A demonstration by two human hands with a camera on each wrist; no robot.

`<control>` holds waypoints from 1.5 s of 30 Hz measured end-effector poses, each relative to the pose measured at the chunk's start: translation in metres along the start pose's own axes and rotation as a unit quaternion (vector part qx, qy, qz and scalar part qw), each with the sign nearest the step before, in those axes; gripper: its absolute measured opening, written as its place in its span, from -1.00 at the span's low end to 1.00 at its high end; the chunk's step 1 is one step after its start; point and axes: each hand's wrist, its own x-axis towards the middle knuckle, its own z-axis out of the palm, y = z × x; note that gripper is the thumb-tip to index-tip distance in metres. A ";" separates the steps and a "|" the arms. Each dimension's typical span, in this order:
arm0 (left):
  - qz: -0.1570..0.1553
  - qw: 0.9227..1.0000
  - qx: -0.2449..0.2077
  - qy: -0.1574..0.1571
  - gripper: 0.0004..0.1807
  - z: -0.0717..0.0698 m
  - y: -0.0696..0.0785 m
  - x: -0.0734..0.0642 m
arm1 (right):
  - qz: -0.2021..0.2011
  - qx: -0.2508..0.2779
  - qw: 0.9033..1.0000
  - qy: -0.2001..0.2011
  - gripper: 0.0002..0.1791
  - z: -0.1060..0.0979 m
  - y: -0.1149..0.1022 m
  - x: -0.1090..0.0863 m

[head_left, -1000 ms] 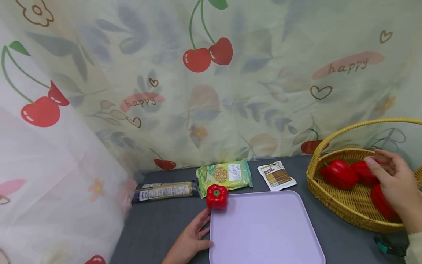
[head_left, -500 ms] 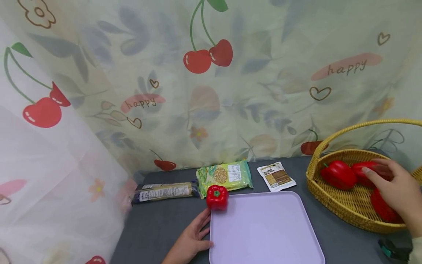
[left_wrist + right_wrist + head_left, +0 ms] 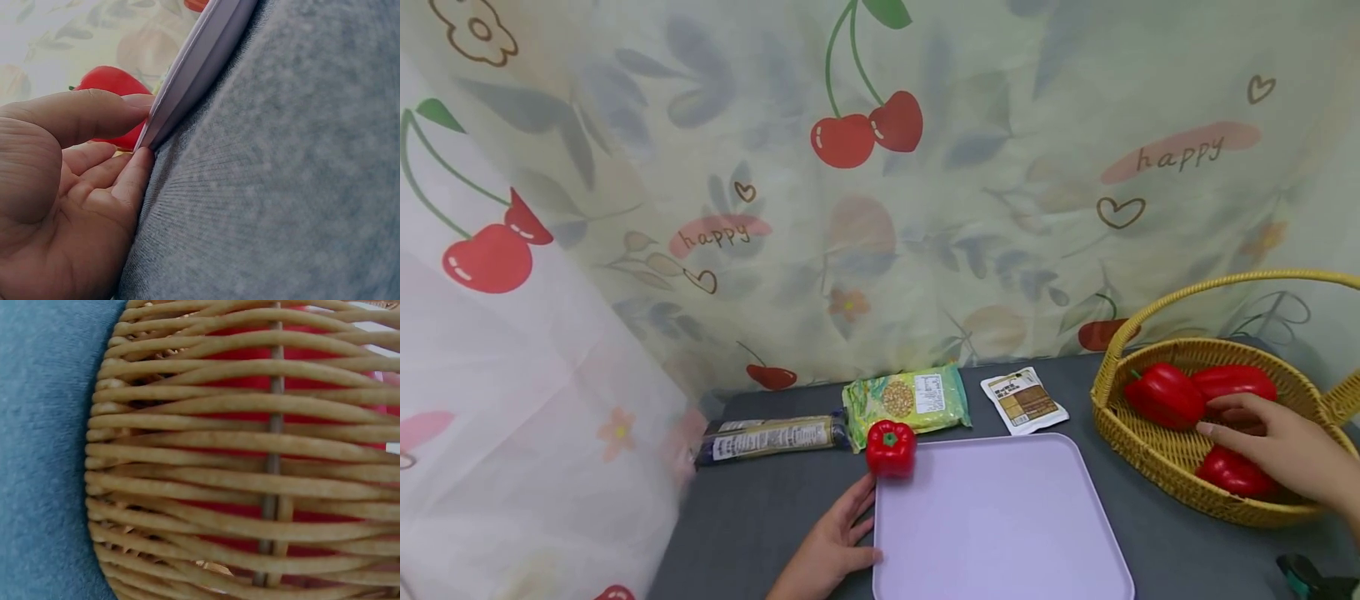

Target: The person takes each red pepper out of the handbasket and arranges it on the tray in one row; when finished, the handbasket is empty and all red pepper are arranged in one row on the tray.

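In the head view my left hand [image 3: 831, 540] rests against the left edge of the lavender tray [image 3: 1000, 517], fingers fairly straight. In the left wrist view the thumb and fingertips [image 3: 145, 153] touch its rim. A red bell pepper [image 3: 891, 450] with a green stem end sits on the tray's far left corner. My right hand [image 3: 1273, 437] is over the wicker basket [image 3: 1150, 454], fingers loosely bent and holding nothing visible. Around it in the basket lie three red peppers: one at left [image 3: 1165, 396], one at back [image 3: 1236, 382], one at front [image 3: 1234, 473], partly covered by the hand.
Behind the tray lie a green packet [image 3: 906, 402], a white and brown sachet [image 3: 1024, 400] and long dark packets [image 3: 773, 438]. The basket's arched handle [image 3: 1210, 287] rises over the peppers. A patterned curtain [image 3: 925, 250] hangs behind the grey table [image 3: 760, 517].
My right hand has moved from over the back pepper toward the near side, among the peppers. The front pepper has shifted left in the basket. My left hand stays at the tray edge.
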 end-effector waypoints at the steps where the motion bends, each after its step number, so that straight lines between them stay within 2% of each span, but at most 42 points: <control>1: 0.000 1.000 -0.002 -0.001 0.17 0.000 -0.001 0.000 | -0.001 -0.001 1.000 -0.016 -0.24 0.000 0.000 0.001; 7: 0.001 1.000 -0.010 -0.006 0.16 0.001 -0.002 -0.001 | -0.002 0.038 0.994 -0.102 -0.32 0.000 0.002 0.003; 11: -0.003 1.000 -0.008 -0.002 0.16 0.001 -0.002 0.000 | -0.007 0.076 0.988 -0.133 -0.27 -0.001 0.003 0.003; 16: -0.010 1.000 0.000 0.005 0.16 0.001 -0.001 0.002 | -0.007 0.139 0.977 -0.164 -0.21 -0.001 0.003 0.003; 19: -0.011 1.000 0.000 0.005 0.16 0.000 -0.001 0.002 | -0.012 0.168 0.970 -0.174 -0.18 0.000 0.003 0.002; 24: -0.006 1.000 -0.001 0.003 0.17 0.000 -0.003 0.002 | -0.017 0.184 0.968 -0.171 -0.17 0.001 0.003 0.002; 30: -0.009 1.000 -0.003 0.006 0.17 0.000 -0.001 0.001 | -0.019 0.235 0.962 -0.138 -0.36 0.001 0.007 0.000; 33: -0.010 1.000 -0.003 0.008 0.18 -0.001 -0.002 0.002 | -0.038 0.225 0.962 -0.152 -0.44 0.003 0.008 0.001; 38: -0.010 1.000 -0.004 0.007 0.18 -0.002 -0.004 0.003 | -0.085 0.203 0.955 -0.198 -0.41 0.007 0.011 0.002; 42: -0.010 1.000 -0.004 0.005 0.17 -0.002 -0.004 0.002 | -0.086 0.215 0.950 -0.210 -0.36 0.009 0.016 0.003; 45: -0.007 1.000 0.000 0.005 0.17 -0.003 -0.003 0.003 | -0.077 0.209 0.953 -0.206 -0.32 0.010 0.015 0.004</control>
